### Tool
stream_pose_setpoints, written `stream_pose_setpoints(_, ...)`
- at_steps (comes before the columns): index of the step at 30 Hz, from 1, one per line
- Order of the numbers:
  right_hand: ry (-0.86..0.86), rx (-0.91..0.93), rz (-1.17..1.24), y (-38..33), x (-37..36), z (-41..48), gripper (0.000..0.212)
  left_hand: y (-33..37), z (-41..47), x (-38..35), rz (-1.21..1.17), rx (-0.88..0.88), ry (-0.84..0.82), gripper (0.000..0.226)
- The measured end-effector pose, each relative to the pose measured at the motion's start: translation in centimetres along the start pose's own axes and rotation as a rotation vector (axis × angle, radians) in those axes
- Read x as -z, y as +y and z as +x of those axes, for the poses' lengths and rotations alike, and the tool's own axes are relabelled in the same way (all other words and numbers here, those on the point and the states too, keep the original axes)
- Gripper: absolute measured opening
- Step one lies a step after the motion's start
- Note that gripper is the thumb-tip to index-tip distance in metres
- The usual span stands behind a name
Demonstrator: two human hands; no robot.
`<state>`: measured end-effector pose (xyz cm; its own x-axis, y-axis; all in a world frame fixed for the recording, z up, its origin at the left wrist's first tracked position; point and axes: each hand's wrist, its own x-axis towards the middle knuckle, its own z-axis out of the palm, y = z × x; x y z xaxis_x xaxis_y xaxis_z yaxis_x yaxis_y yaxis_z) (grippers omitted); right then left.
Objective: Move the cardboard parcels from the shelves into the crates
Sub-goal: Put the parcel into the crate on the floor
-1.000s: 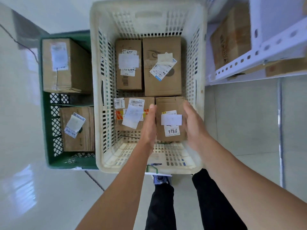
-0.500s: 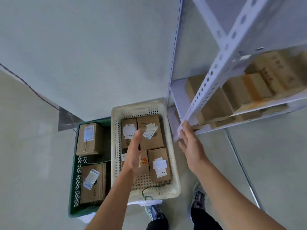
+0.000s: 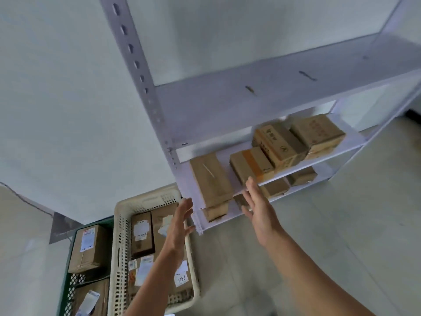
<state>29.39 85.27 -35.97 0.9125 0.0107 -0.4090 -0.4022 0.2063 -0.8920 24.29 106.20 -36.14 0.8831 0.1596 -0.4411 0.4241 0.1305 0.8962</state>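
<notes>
One wide-angle view, worn on the head, looks forward and down along both forearms, close behind the left grip [image 3: 180, 226] and right grip [image 3: 259, 210]. The shelving [image 3: 250, 103] rises beyond the grips; the white crate [image 3: 145, 198] lies below the left grip.

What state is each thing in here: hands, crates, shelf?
Left hand, open, holding nothing.
Right hand, open, empty, beside the orange-taped parcel.
White crate, partly filled with parcels.
Green crate, holds two visible parcels.
Shelf, loaded with several parcels.
</notes>
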Motion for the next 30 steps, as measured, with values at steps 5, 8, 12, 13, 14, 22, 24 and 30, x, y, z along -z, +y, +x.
stream_pose_setpoints(5, 0.034, 0.041, 0.034, -4.6, 10.1, -0.1, 0.057, 1.8, -0.3, -10.9, -0.007, -0.011, -0.035, 0.047)
stream_pose_setpoints(8, 0.063, 0.063, 0.050, -7.0, 14.9, 0.1, 0.058, 2.7, 0.0, -16.4, 0.006, 0.008, -0.073, 0.063)
stream_pose_setpoints(12, 0.123, 0.068, 0.073, -9.5, 19.8, 1.0, 0.059, 3.9, 1.1, -22.0, 0.052, 0.026, -0.135, 0.086)
stream_pose_setpoints(13, 0.134, 0.065, 0.079, -10.0, 20.9, 1.5, 0.059, 4.2, 1.7, -23.1, 0.068, 0.022, -0.146, 0.086)
stream_pose_setpoints(14, 0.141, 0.060, 0.079, -10.4, 22.0, 2.2, 0.059, 4.4, 2.3, -24.3, 0.077, 0.021, -0.157, 0.083)
stream_pose_setpoints(22, 0.233, 0.015, 0.039, -14.6, 30.5, 10.4, 0.058, 6.4, 11.1, -33.4, 0.099, 0.055, -0.183, 0.062)
stream_pose_setpoints(24, 0.260, 0.003, 0.025, -16.2, 32.8, 12.8, 0.056, 7.0, 13.6, -35.9, 0.123, 0.068, -0.221, 0.068)
stream_pose_setpoints(30, 0.333, -0.029, -0.009, -20.4, 38.2, 18.1, 0.057, 8.0, 19.9, -42.2, 0.117, 0.159, -0.238, 0.089)
